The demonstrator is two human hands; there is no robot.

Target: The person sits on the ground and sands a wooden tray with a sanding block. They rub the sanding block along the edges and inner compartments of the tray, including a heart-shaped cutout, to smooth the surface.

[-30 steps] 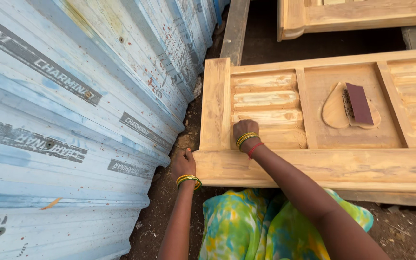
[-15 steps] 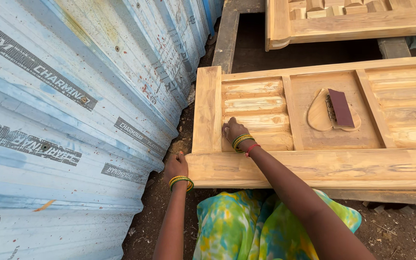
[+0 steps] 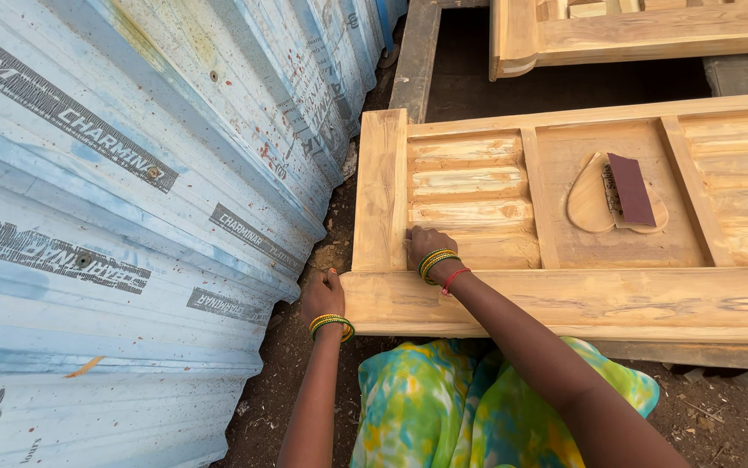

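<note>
A bare wooden door (image 3: 564,299) lies flat in front of me, with ribbed panels and a raised heart shape (image 3: 590,195) in the middle panel. My right hand (image 3: 426,244) presses with closed fingers on the lowest rib of the left panel (image 3: 469,186); whether it holds anything is hidden. At the door's near left corner my left hand (image 3: 322,295) grips the edge of the frame. Both wrists wear green and gold bangles. A dark brown piece of sandpaper (image 3: 631,189) rests on the heart, out of reach of either hand.
A blue-white corrugated metal sheet (image 3: 131,199) leans close along the left, leaving a narrow strip of dirt (image 3: 300,381) beside the door. Another wooden door (image 3: 634,30) lies at the back. A dark beam (image 3: 413,61) runs between them. My green and yellow dress (image 3: 426,407) is below.
The view has shifted slightly, so the door sits a little further left in frame. My right hand stays on the ribbed panel and has slid a little. The left hand keeps its hold.
</note>
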